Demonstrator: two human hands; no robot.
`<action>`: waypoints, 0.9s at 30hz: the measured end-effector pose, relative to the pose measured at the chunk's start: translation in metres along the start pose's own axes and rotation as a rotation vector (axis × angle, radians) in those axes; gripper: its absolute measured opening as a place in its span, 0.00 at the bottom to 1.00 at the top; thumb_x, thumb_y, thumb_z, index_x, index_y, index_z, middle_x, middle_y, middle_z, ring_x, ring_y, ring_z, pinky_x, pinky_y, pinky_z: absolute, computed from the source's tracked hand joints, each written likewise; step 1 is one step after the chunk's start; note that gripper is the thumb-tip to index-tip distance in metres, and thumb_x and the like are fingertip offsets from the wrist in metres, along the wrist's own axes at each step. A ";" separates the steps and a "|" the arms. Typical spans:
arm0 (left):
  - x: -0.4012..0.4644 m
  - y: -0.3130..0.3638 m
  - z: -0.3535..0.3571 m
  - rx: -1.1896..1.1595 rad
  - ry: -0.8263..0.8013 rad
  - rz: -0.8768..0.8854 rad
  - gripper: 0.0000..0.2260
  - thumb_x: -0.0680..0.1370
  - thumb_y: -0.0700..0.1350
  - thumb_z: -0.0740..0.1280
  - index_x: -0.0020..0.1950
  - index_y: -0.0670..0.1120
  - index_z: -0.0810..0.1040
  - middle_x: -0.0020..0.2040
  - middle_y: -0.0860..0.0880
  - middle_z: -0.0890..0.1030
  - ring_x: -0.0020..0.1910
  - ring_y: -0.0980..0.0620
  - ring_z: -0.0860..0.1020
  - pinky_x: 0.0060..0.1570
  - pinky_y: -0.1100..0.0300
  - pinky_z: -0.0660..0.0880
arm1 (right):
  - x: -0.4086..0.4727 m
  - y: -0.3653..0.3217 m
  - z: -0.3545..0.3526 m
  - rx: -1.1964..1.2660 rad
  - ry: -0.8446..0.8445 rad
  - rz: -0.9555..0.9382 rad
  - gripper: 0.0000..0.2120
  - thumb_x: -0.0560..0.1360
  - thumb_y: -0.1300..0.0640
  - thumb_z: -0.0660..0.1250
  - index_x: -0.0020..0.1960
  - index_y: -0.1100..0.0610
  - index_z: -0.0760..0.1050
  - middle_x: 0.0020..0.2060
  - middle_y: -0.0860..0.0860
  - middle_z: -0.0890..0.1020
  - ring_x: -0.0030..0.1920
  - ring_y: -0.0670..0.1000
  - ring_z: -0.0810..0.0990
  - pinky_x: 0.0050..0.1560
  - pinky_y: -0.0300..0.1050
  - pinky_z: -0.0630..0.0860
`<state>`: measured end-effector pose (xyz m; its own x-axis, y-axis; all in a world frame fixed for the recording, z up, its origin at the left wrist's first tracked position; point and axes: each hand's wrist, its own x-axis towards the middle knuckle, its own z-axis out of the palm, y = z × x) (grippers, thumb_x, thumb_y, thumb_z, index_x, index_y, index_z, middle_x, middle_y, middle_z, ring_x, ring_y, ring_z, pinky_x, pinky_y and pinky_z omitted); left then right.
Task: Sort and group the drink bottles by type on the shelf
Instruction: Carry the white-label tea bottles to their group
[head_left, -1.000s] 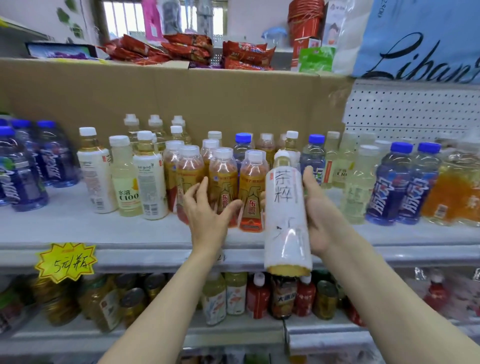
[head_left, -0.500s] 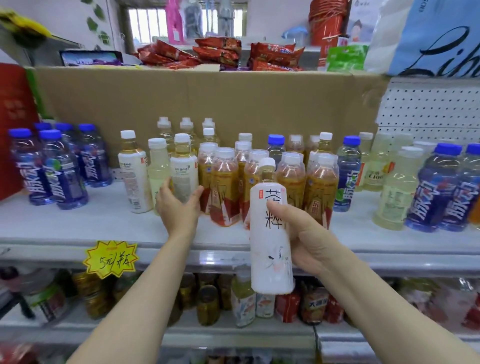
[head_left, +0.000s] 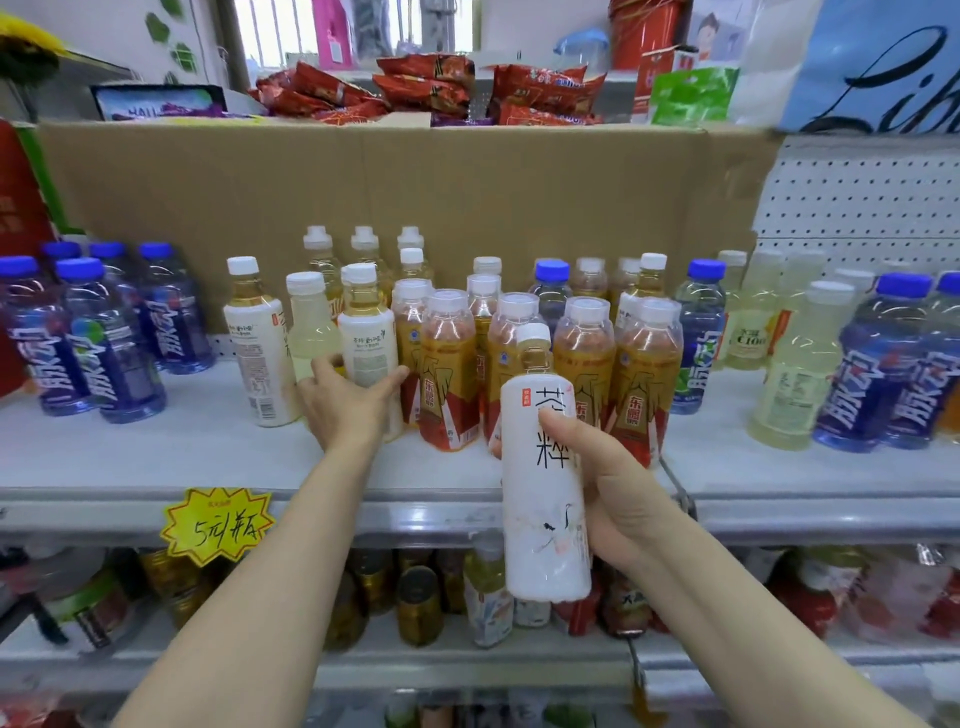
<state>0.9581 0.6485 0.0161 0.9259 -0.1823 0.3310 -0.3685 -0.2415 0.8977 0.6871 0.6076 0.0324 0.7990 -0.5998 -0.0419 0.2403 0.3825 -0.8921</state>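
Nearest the camera, the right hand (head_left: 613, 488) grips a tall white-sleeved tea bottle (head_left: 545, 499) with black characters down its label and a white cap, held upright in the air in front of the shelf edge (head_left: 779, 512), thumb across the front and the fingers wrapped behind. A yellow starburst price tag (head_left: 217, 525) hangs from that edge to the left. Further in, the left hand (head_left: 349, 402) reaches over the shelf and wraps around the base of a white-labelled tea bottle (head_left: 368, 338) standing there, thumb on its right side, fingers on its left against a pale lemon drink bottle (head_left: 310, 325). Another white-labelled tea bottle (head_left: 257, 343) stands just beside that on the left. To the right of the left hand, a tight cluster of amber tea bottles with red and gold labels (head_left: 449, 374) stands behind the held bottle. Blue-capped purple sports drink bottles (head_left: 98, 343) are grouped at the far left of the shelf, and more of them (head_left: 878, 364) stand at the far right, with pale yellow C100 bottles (head_left: 750, 322) between these and the amber cluster. A single blue-capped bottle (head_left: 698, 332) stands at the cluster's right flank. Behind everything, a brown cardboard sheet (head_left: 467, 187) backs the shelf, with red snack packets (head_left: 426, 88) piled on top.
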 end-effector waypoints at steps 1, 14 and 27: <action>-0.004 -0.001 -0.004 -0.061 -0.007 -0.004 0.33 0.66 0.56 0.82 0.65 0.46 0.72 0.63 0.44 0.75 0.62 0.44 0.74 0.60 0.49 0.74 | -0.004 -0.002 -0.001 0.003 -0.002 -0.011 0.26 0.68 0.51 0.75 0.62 0.64 0.81 0.53 0.61 0.85 0.47 0.56 0.85 0.53 0.56 0.82; -0.214 0.137 -0.012 -0.898 -0.470 0.051 0.20 0.74 0.54 0.69 0.64 0.48 0.79 0.56 0.51 0.86 0.53 0.51 0.84 0.43 0.57 0.82 | -0.088 -0.074 -0.136 0.118 0.140 -0.124 0.21 0.70 0.42 0.70 0.53 0.57 0.86 0.48 0.57 0.86 0.41 0.54 0.86 0.41 0.50 0.84; -0.506 0.302 0.220 -1.069 -1.181 -0.393 0.20 0.70 0.55 0.69 0.56 0.46 0.82 0.47 0.45 0.86 0.43 0.48 0.84 0.43 0.52 0.84 | -0.293 -0.197 -0.426 0.018 0.613 -0.322 0.32 0.66 0.39 0.71 0.62 0.61 0.80 0.47 0.59 0.85 0.41 0.57 0.83 0.46 0.54 0.81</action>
<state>0.3600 0.4579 0.0560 0.1851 -0.9770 0.1059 0.5462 0.1919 0.8154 0.1710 0.4092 0.0286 0.2315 -0.9724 -0.0274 0.4267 0.1268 -0.8955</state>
